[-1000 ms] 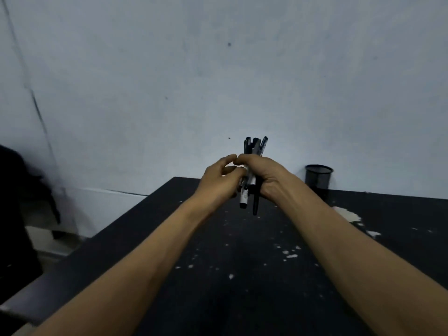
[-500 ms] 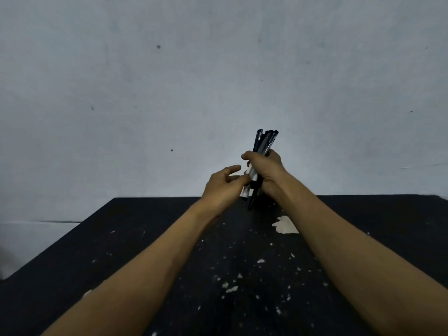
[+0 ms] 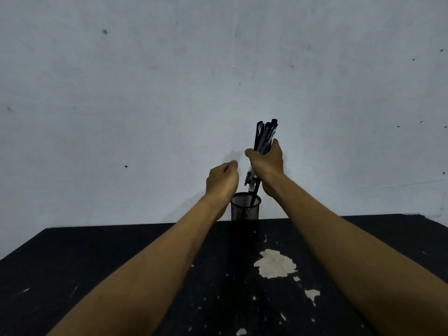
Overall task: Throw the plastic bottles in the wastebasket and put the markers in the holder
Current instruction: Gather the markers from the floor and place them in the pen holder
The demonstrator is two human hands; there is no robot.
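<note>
Right hand (image 3: 266,163) grips upright markers (image 3: 264,134) above holder (image 3: 245,209); left hand (image 3: 221,180) loosely curled, empty.

The holder (image 3: 245,209) sits at the table's (image 3: 97,263) far edge, right up against the wall (image 3: 169,81). Right hand (image 3: 266,163) is above it gripping the bunch of markers (image 3: 264,135), lowest tip dipping inside the rim. Left hand (image 3: 221,179) is just left of them, not touching.

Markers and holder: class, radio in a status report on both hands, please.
Right hand grip shut on markers, lower ends just above holder. Left hand loosely curled, holding nothing, beside it. Nothing blocking holder's mouth.
</note>
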